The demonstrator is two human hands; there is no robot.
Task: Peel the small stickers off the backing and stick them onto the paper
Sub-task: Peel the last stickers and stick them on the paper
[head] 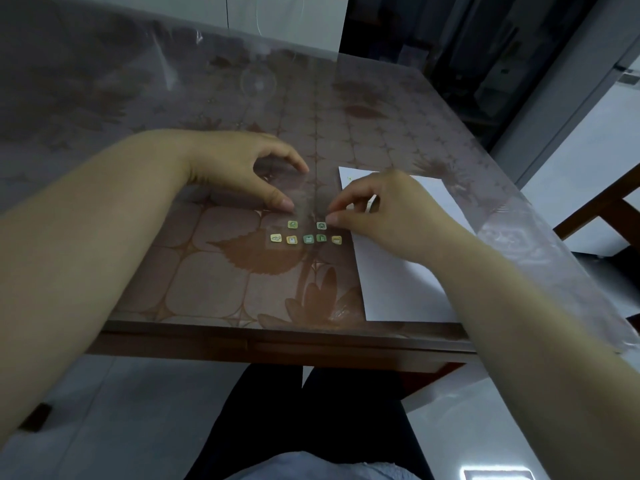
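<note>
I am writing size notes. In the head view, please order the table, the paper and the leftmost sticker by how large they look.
Largest to smallest:
1. table
2. paper, partly hidden by the right hand
3. leftmost sticker

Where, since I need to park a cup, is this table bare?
Bare: the patterned brown table beyond left hand and right hand; the near patch between left forearm, small green-yellow stickers and white paper sheet. Crowded: clear backing sheet between the hands.
</note>
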